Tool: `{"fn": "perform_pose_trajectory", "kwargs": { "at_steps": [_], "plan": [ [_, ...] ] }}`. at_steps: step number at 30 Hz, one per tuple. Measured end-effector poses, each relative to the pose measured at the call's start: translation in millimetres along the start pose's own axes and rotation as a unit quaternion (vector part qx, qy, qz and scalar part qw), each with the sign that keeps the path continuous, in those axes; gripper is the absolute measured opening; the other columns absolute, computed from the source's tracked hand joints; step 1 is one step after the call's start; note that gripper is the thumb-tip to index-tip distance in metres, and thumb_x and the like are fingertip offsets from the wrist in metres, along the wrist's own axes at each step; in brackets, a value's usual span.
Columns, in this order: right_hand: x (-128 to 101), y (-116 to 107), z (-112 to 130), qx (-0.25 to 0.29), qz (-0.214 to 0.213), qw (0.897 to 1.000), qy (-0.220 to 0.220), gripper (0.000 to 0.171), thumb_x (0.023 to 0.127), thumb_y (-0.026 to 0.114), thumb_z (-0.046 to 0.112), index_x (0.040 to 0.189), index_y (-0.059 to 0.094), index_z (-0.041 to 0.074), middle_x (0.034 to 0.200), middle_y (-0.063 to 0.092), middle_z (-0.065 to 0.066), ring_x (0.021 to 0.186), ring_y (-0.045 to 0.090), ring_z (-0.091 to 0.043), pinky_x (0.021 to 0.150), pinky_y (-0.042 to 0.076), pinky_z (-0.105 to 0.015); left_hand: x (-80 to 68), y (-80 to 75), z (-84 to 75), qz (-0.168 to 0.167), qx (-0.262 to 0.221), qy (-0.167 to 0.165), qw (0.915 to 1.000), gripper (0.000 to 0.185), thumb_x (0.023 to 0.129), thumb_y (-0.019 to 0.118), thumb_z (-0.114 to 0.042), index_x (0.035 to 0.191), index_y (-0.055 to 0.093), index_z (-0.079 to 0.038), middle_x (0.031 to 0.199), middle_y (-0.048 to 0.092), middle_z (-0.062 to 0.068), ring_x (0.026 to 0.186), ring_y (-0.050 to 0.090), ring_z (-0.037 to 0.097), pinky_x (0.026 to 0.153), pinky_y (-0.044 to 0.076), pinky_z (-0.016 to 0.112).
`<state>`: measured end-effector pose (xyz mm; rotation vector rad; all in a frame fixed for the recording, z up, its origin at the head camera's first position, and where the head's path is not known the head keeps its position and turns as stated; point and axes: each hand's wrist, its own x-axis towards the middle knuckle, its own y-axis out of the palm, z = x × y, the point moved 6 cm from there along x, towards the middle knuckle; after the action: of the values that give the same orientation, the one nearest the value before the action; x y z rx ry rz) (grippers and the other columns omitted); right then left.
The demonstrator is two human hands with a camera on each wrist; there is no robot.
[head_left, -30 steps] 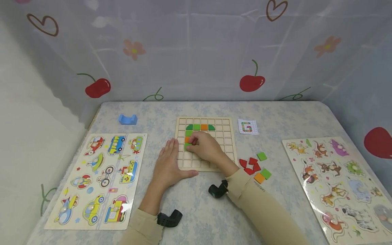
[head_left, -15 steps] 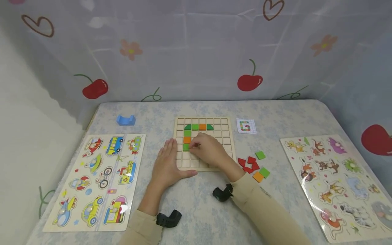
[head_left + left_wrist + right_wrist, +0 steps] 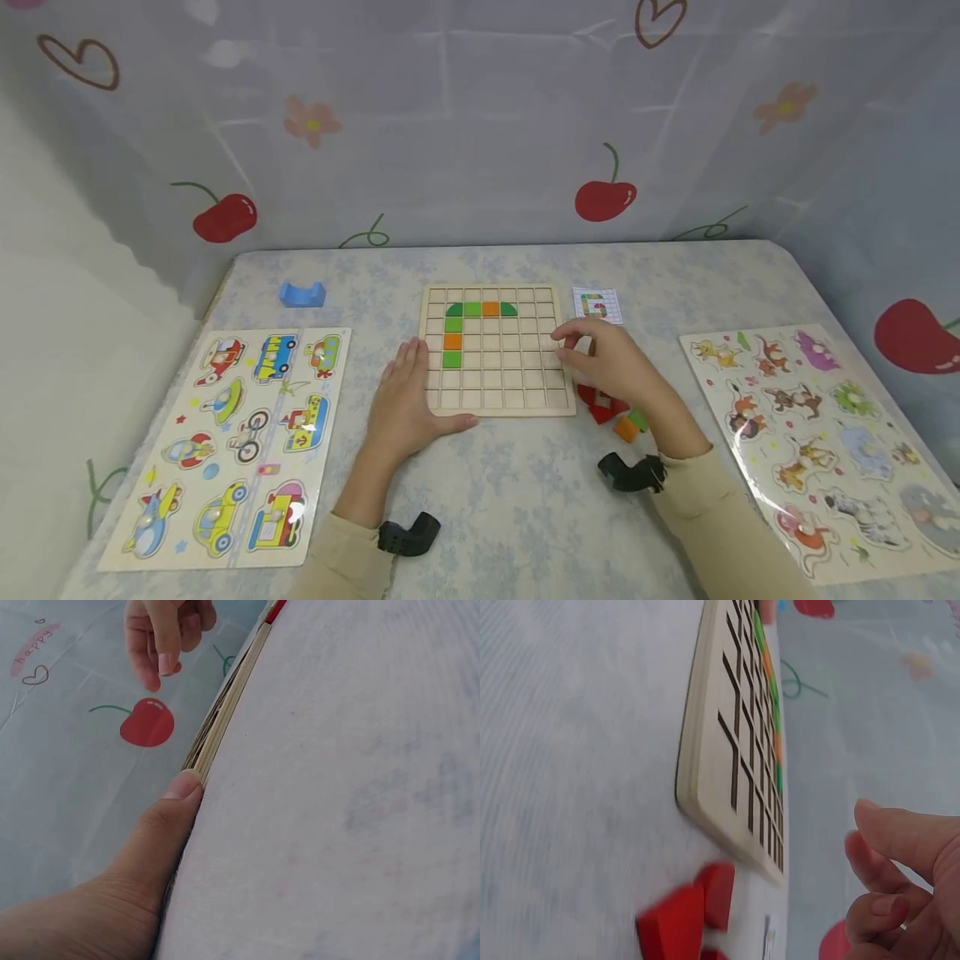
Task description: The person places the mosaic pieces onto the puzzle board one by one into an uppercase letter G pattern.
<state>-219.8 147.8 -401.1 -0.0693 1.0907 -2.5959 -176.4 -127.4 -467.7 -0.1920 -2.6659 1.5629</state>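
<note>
Biggest thing on the table (image 3: 525, 492) is the pair of peg puzzles: a vehicle puzzle board (image 3: 240, 442) on the left, an animal puzzle board (image 3: 825, 433) on the right. Dead center sits the wooden grid board (image 3: 495, 350), with green and orange tiles (image 3: 453, 342) slotted along its top rows and left column. The left hand (image 3: 401, 408) lies flat with straight fingers, thumb pressed against the board's near-left edge, holding nothing. The right hand (image 3: 611, 362) hovers over the board's right edge, fingers loosely curled, nothing in them. Just under it are loose red pieces (image 3: 600, 407) plus an orange and a green one. A small pattern card (image 3: 597, 305) lies behind, and a blue block (image 3: 302, 293) far left.
</note>
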Motion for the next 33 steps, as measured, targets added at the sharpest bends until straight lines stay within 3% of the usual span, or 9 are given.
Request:
{"fn": "perform_pose_trajectory", "kwargs": {
  "at_steps": [6, 14, 33],
  "plan": [
    [-13, -21, -19, -0.015, -0.025, 0.999, 0.024, 0.028, 0.096, 0.067, 0.020, 0.123, 0.066, 0.014, 0.104, 0.062, -0.003, 0.063, 0.047, -0.023, 0.049, 0.043, -0.028, 0.1, -0.7, 0.5, -0.001, -0.005, 0.000, 1.0000, 0.138, 0.062, 0.075, -0.078, 0.159, 0.009, -0.004, 0.168, 0.006, 0.011, 0.157, 0.003, 0.025, 0.127, 0.010, 0.047],
    [-23, -41, -28, -0.024, -0.064, 0.997, 0.022, 0.028, 0.097, 0.065, 0.020, 0.123, 0.066, 0.012, 0.103, 0.065, -0.005, 0.063, 0.046, -0.021, 0.049, 0.040, -0.027, 1.3, 0.3, 1.2, 0.001, -0.005, -0.002, 1.0000, 0.139, 0.062, 0.075, -0.079, 0.159, 0.010, -0.005, 0.168, 0.006, 0.010, 0.157, 0.002, 0.025, 0.127, 0.010, 0.046],
    [-28, -50, -37, -0.028, -0.082, 0.995, 0.043, 0.028, 0.097, 0.065, 0.024, 0.123, 0.065, 0.013, 0.101, 0.061, -0.005, 0.067, 0.047, -0.023, 0.049, 0.041, -0.027, 0.9, 0.8, 1.3, 0.000, -0.007, -0.006, 1.0000, 0.139, 0.061, 0.076, -0.079, 0.160, 0.010, -0.005, 0.168, 0.007, 0.010, 0.157, 0.003, 0.025, 0.127, 0.010, 0.047]
  ]
}}
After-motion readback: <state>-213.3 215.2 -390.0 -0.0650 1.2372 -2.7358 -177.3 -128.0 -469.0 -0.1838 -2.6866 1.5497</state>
